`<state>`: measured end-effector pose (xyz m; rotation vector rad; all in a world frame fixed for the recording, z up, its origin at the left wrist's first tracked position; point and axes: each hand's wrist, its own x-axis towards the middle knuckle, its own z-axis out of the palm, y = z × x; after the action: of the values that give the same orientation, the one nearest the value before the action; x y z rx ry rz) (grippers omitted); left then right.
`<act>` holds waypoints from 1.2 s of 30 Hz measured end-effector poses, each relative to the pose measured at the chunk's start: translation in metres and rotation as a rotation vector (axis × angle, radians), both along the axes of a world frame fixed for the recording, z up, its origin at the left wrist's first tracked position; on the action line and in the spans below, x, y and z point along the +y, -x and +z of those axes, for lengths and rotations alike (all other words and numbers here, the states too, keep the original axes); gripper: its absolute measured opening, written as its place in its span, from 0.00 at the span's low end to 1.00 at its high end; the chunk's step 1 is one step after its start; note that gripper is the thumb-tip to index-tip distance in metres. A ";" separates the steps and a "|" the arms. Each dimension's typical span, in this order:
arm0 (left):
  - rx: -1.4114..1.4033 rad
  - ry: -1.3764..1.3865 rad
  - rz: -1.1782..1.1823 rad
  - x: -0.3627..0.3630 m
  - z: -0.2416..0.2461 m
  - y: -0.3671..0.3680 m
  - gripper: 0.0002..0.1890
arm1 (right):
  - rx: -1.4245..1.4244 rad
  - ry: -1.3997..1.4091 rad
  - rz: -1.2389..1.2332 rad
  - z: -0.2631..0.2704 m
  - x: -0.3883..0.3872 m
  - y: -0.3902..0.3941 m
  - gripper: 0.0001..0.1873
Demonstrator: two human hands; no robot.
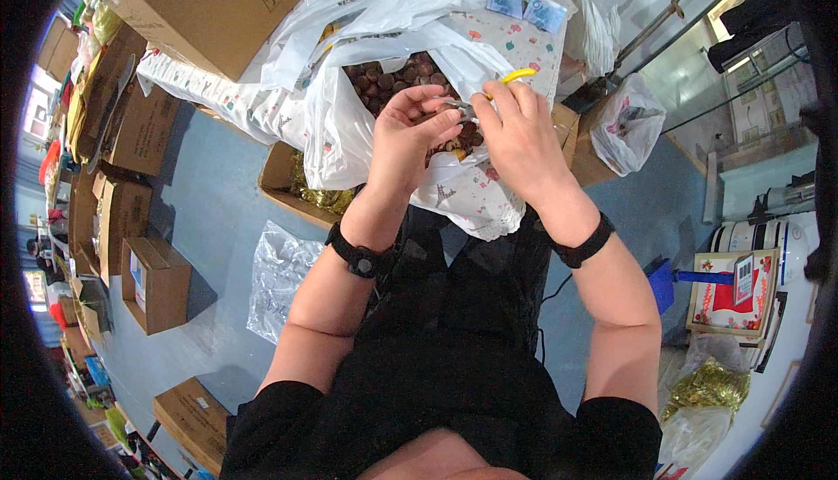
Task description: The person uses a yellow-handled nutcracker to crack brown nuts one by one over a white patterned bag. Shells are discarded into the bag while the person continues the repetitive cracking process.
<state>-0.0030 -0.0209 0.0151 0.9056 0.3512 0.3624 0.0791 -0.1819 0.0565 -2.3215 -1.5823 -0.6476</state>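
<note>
My right hand [524, 136] grips a small hand tool with a yellow handle [519, 75], probably pliers. Its metal jaws [463, 108] point left, toward the fingertips of my left hand [406, 133]. The left thumb and fingers are curled close around the tool's tip; whatever may be between them is too small and covered to make out. Both hands are above an open white plastic bag [334, 133]. Inside it lie many small, round, dark brown pieces [386, 81], with lighter brown and golden bits [458, 147] at the near side.
The bag rests on a table with a printed white tablecloth [504, 202]. A large carton [196, 9] stands at the back left, and two blue-and-white packets [545, 14] lie at the back right. Below the table is a carton of gold material [314, 195]. Clear plastic [281, 283] covers some floor.
</note>
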 end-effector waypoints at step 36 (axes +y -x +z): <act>-0.099 0.222 0.052 -0.005 -0.005 -0.003 0.28 | -0.103 0.047 -0.048 0.003 0.014 0.001 0.16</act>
<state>-0.0005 -0.0262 0.0105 0.6595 0.3172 0.4057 0.0778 -0.1680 0.0599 -2.4026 -1.6066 -0.7607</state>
